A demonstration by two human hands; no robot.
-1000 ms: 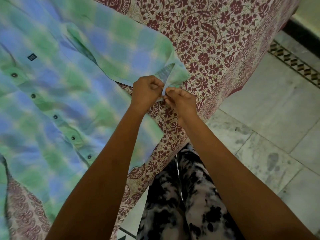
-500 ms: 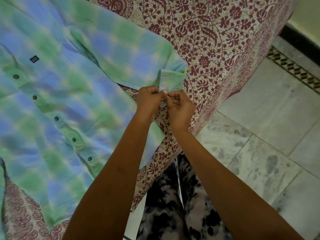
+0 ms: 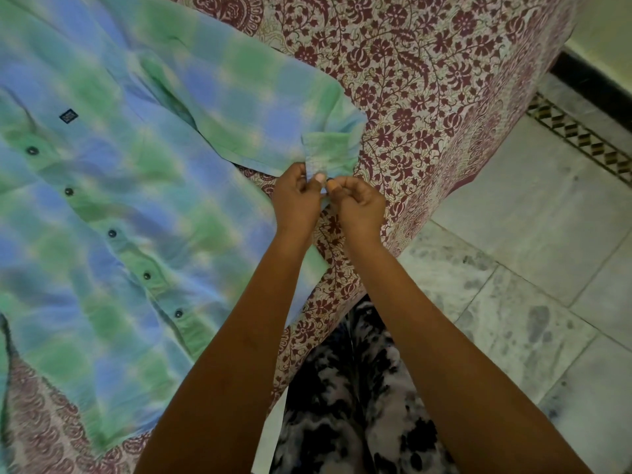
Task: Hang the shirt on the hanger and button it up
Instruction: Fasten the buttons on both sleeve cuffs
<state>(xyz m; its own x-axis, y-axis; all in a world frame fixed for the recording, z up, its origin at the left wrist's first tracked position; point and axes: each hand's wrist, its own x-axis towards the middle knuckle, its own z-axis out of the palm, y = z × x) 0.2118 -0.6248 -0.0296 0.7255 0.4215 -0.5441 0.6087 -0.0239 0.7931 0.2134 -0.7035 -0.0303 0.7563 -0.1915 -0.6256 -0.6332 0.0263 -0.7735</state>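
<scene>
A green and blue checked shirt (image 3: 113, 213) lies flat on the bed, its front closed by a row of dark buttons (image 3: 112, 233). One sleeve stretches to the right and ends in a cuff (image 3: 330, 150) near the bed's edge. My left hand (image 3: 297, 200) and my right hand (image 3: 359, 205) meet at the cuff's lower edge, both pinching its fabric. A small dark button shows between my fingertips. No hanger is in view.
The bed carries a cream sheet with a maroon floral print (image 3: 427, 80), its side hanging down to the right. A pale marble floor (image 3: 530, 268) with a patterned border strip (image 3: 578, 138) lies beyond. My patterned trousers (image 3: 355, 398) stand against the bed.
The cuff, earlier folded up and open between my hands, now lies flatter and wrapped. Both hands have stayed together at its lower edge.
</scene>
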